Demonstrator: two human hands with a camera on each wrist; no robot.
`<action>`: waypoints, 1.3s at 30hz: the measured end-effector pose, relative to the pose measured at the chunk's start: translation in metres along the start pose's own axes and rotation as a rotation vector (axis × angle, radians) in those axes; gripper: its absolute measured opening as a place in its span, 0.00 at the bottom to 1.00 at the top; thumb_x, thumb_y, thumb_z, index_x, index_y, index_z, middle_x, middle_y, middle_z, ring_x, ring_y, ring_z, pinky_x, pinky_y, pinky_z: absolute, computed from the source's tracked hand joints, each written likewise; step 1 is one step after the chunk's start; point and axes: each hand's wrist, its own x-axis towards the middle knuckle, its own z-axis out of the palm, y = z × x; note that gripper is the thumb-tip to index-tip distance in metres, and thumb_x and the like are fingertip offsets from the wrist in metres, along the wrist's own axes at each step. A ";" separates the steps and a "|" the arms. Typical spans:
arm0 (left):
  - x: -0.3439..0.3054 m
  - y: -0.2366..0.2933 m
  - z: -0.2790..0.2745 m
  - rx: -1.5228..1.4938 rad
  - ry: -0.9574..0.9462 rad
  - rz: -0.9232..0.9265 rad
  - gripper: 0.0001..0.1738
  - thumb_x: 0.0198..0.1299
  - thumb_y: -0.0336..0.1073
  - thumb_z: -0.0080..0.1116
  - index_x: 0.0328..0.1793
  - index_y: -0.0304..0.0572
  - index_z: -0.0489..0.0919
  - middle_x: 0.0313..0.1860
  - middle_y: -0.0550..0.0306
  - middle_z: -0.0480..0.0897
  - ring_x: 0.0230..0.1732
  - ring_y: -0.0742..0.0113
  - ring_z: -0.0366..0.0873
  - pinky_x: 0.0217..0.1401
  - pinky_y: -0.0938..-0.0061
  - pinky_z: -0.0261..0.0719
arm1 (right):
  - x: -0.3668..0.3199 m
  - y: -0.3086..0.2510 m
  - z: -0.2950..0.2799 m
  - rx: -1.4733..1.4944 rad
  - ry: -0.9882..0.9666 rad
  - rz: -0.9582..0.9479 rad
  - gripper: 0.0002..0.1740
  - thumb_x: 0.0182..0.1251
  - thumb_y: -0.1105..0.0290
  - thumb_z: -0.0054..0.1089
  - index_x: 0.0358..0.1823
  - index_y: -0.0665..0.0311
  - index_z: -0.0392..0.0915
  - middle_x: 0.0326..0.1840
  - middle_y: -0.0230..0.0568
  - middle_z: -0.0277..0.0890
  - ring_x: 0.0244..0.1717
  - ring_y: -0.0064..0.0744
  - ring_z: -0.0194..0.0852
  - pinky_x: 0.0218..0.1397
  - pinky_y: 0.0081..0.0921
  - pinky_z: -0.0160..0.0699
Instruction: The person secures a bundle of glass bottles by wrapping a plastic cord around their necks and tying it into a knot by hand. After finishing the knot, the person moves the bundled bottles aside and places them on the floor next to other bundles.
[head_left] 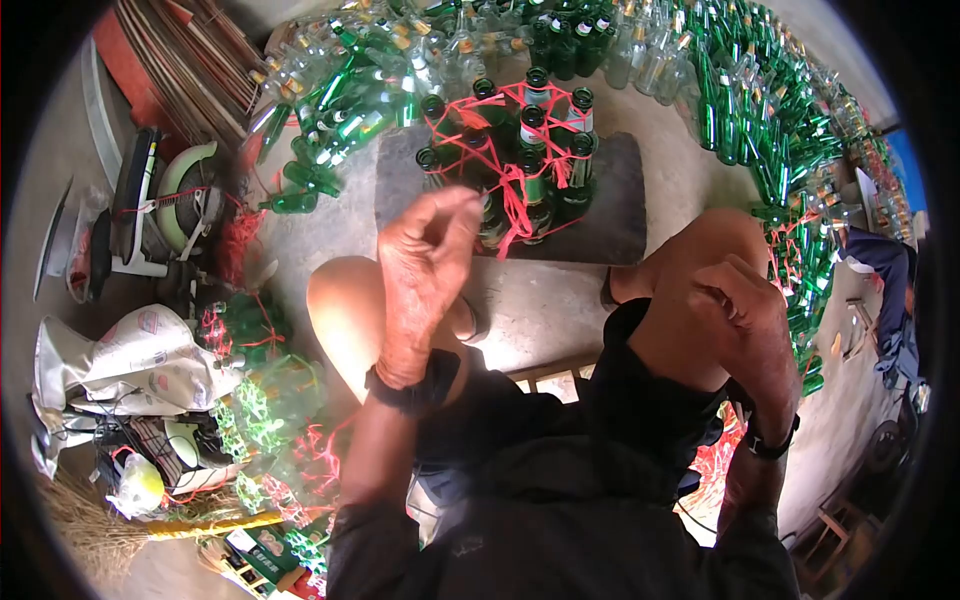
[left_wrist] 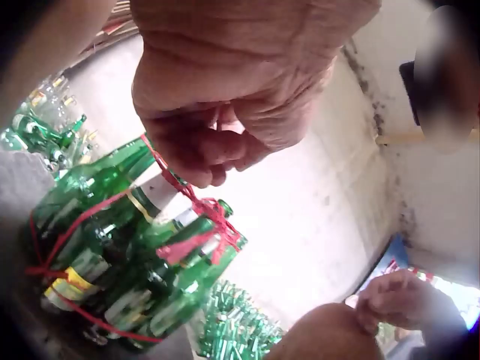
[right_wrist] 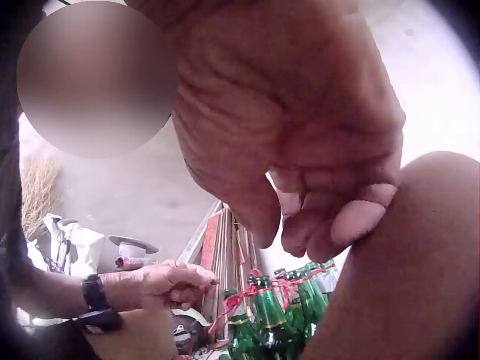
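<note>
A bundle of green glass bottles [head_left: 510, 160] [left_wrist: 127, 255] [right_wrist: 277, 307] stands upright on a dark slab [head_left: 620, 220], laced together with red string [head_left: 515, 200] [left_wrist: 176, 184]. My left hand [head_left: 425, 255] [left_wrist: 217, 142] [right_wrist: 161, 281] is raised in front of the bundle. Its curled fingertips pinch the red string, which runs taut down to the bottle necks. My right hand [head_left: 740, 300] [left_wrist: 394, 300] [right_wrist: 300, 150] rests on my right knee [head_left: 700, 240] with its fingers loosely curled; nothing shows in it.
Heaps of loose green and clear bottles [head_left: 760, 110] ring the back and right. Other tied bundles [head_left: 250, 330], a white sack [head_left: 130, 350] and a broom [head_left: 110, 530] lie at the left. A wooden stool [head_left: 550, 375] is under me. Another person [head_left: 885, 270] is at the right edge.
</note>
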 end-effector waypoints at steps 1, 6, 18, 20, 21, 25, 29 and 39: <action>-0.007 0.004 0.001 0.000 -0.054 -0.063 0.06 0.73 0.29 0.68 0.52 0.40 0.90 0.36 0.67 0.87 0.30 0.84 0.76 0.34 0.83 0.78 | -0.002 0.003 0.000 0.006 0.004 0.004 0.06 0.66 0.80 0.66 0.44 0.71 0.82 0.32 0.40 0.73 0.31 0.30 0.72 0.36 0.27 0.73; -0.029 0.008 0.019 0.150 -0.182 -0.111 0.17 0.69 0.25 0.65 0.63 0.32 0.82 0.50 0.53 0.91 0.36 0.80 0.79 0.37 0.79 0.79 | -0.004 0.016 0.002 0.053 0.055 -0.070 0.04 0.67 0.81 0.65 0.41 0.72 0.81 0.30 0.39 0.73 0.30 0.28 0.69 0.34 0.27 0.68; -0.057 0.012 0.063 -0.315 -0.242 -0.402 0.14 0.75 0.30 0.60 0.62 0.34 0.83 0.44 0.54 0.92 0.32 0.80 0.81 0.30 0.82 0.82 | -0.004 0.023 0.020 0.021 0.203 -0.104 0.03 0.66 0.80 0.67 0.39 0.70 0.82 0.28 0.39 0.73 0.27 0.29 0.69 0.32 0.30 0.68; -0.055 0.023 0.058 -0.283 -0.243 -0.365 0.11 0.77 0.30 0.59 0.59 0.34 0.83 0.41 0.54 0.91 0.30 0.81 0.80 0.30 0.79 0.84 | -0.004 0.023 0.018 -0.007 0.205 -0.110 0.03 0.66 0.78 0.68 0.38 0.67 0.82 0.29 0.40 0.76 0.28 0.37 0.75 0.33 0.33 0.72; -0.055 0.027 0.056 -0.280 -0.244 -0.365 0.11 0.77 0.30 0.59 0.59 0.34 0.83 0.41 0.54 0.91 0.30 0.81 0.80 0.30 0.79 0.84 | -0.004 0.023 0.017 -0.038 0.204 -0.116 0.03 0.65 0.76 0.69 0.37 0.64 0.82 0.30 0.42 0.79 0.30 0.44 0.80 0.34 0.36 0.77; -0.054 0.041 0.039 -0.298 -0.201 -0.358 0.11 0.78 0.32 0.61 0.60 0.37 0.84 0.41 0.56 0.91 0.30 0.82 0.80 0.30 0.81 0.82 | -0.004 0.024 0.018 -0.032 0.225 -0.149 0.03 0.65 0.76 0.69 0.37 0.64 0.82 0.30 0.42 0.79 0.29 0.44 0.80 0.34 0.36 0.77; -0.052 0.038 0.023 -0.302 -0.142 -0.282 0.12 0.78 0.34 0.61 0.61 0.37 0.84 0.41 0.56 0.92 0.25 0.81 0.76 0.23 0.84 0.74 | -0.005 0.027 0.020 -0.006 0.228 -0.150 0.03 0.65 0.78 0.68 0.38 0.67 0.82 0.29 0.41 0.77 0.29 0.40 0.75 0.35 0.34 0.74; -0.044 0.034 -0.018 -0.106 -0.044 -0.276 0.14 0.78 0.32 0.61 0.64 0.33 0.83 0.45 0.54 0.91 0.32 0.79 0.82 0.34 0.82 0.81 | -0.007 0.027 0.018 0.049 0.231 -0.134 0.03 0.65 0.77 0.68 0.37 0.66 0.82 0.29 0.42 0.77 0.30 0.44 0.77 0.37 0.36 0.76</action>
